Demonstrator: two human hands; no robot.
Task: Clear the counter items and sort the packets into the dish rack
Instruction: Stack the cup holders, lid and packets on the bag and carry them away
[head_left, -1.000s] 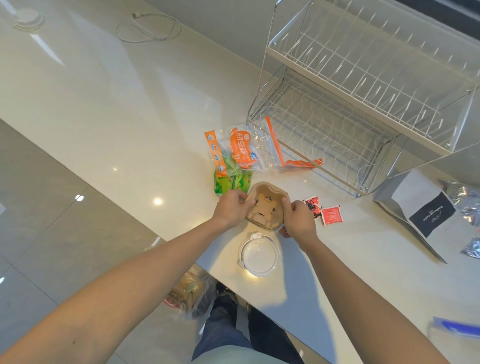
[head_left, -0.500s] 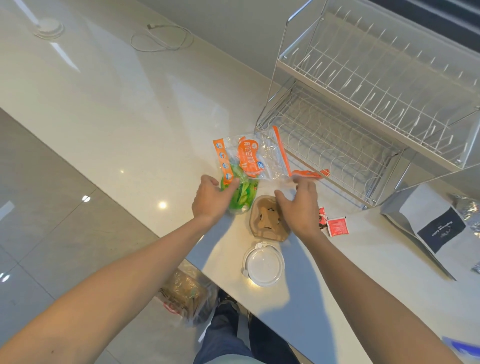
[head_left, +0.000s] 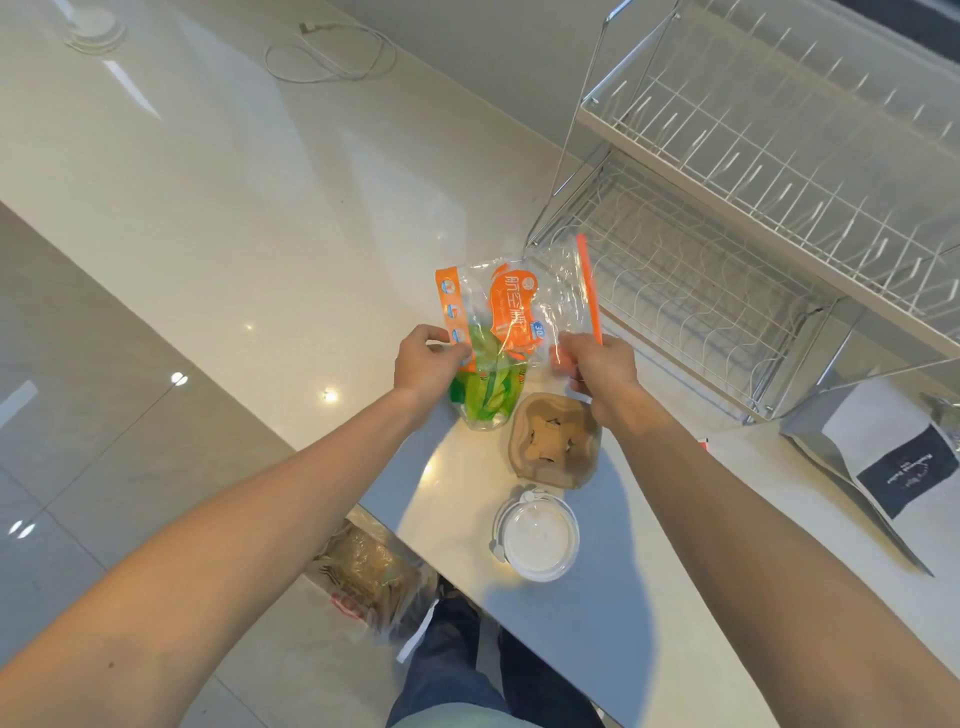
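Observation:
A clear plastic packet with orange print (head_left: 514, 306) is lifted off the white counter (head_left: 234, 208), in front of the dish rack's lower tier. My left hand (head_left: 428, 358) pinches its left orange edge and my right hand (head_left: 597, 364) pinches its lower right corner. A green packet (head_left: 485, 392) lies under it on the counter. The two-tier wire dish rack (head_left: 727, 208) stands at the right, both tiers bare of packets.
A brown cardboard cup carrier (head_left: 556, 447) and a round white lidded container (head_left: 537, 540) sit near the counter's front edge. A white and black pouch (head_left: 893, 457) lies to the right. A white cable (head_left: 327, 57) lies far back. A plastic bag (head_left: 369, 577) sits on the floor.
Both hands left the cardboard carrier, reached forward to the orange-print packet, took hold of it at either side and raised it off the counter.

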